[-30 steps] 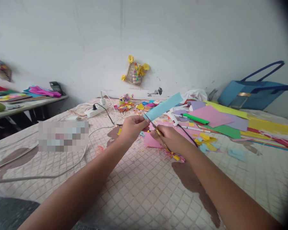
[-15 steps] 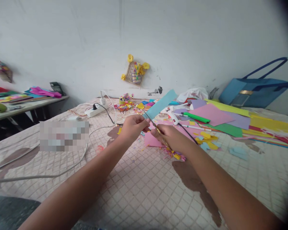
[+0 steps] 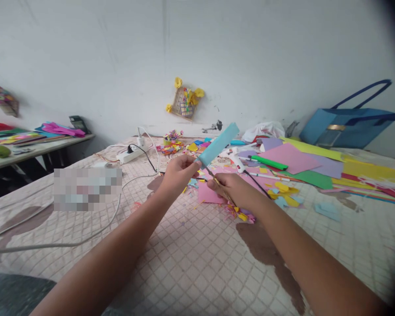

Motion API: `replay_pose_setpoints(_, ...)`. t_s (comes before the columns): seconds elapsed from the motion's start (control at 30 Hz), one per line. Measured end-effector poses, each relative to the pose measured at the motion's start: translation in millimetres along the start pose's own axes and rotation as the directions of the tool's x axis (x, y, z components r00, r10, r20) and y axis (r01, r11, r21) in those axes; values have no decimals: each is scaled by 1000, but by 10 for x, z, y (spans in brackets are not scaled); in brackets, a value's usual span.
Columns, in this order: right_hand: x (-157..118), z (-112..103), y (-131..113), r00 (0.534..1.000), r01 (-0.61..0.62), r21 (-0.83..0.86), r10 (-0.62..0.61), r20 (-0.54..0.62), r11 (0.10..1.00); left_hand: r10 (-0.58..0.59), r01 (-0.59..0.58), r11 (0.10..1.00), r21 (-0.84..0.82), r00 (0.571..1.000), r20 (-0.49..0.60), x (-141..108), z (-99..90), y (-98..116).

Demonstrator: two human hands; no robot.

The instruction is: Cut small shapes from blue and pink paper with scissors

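Above the middle of the table, my left hand [image 3: 181, 170] pinches the lower end of a light blue paper strip [image 3: 219, 144], which slants up to the right. My right hand [image 3: 232, 188] is closed around a pair of scissors [image 3: 213, 176]. The scissors' blades point up and left, and their tips are at the strip's lower edge near my left fingers. Under both hands lies a pink paper sheet [image 3: 206, 193], with yellow and pink paper scraps [image 3: 242, 215] close to my right wrist.
On the right are stacked coloured papers [image 3: 292, 157], a green marker [image 3: 269, 162], a white glue gun [image 3: 236, 160] and a blue bag [image 3: 342, 127]. To the left, a power strip [image 3: 131, 153] trails cables across the patterned tablecloth [image 3: 184, 259]. Paper pieces fill a small bowl [image 3: 171, 138] at the back.
The scissors' blades have moved down and right from across the strip to its lower edge. My left fingers have shifted slightly left and up along the strip's end.
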State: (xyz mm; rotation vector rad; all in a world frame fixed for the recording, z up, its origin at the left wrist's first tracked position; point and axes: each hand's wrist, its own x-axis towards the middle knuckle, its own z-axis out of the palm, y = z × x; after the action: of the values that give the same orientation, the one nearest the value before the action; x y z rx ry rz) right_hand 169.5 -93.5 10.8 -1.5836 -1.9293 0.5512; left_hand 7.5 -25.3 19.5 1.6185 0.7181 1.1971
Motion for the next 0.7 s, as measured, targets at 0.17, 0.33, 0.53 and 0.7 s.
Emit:
replay_pose_setpoints(0.17, 0, 9, 24, 1000, 2, -17, -1, 11, 1000, 24, -24, 1000, -2, 1000, -14, 18, -12, -14)
replay_pose_setpoints(0.33, 2, 9, 39, 999, 27, -38, -28, -21, 999, 23, -23, 1000, -1, 1000, -17, 12, 13, -23)
replay_pose_setpoints(0.53, 7, 8, 44, 1000, 24, -40, -23, 6, 999, 22, -22, 1000, -13, 1000, -15, 11, 9, -29)
replay_pose_setpoints(0.7, 3, 14, 47, 1000, 26, -43, -27, -16, 999, 18, -18, 1000, -16, 1000, -13, 8, 9, -30)
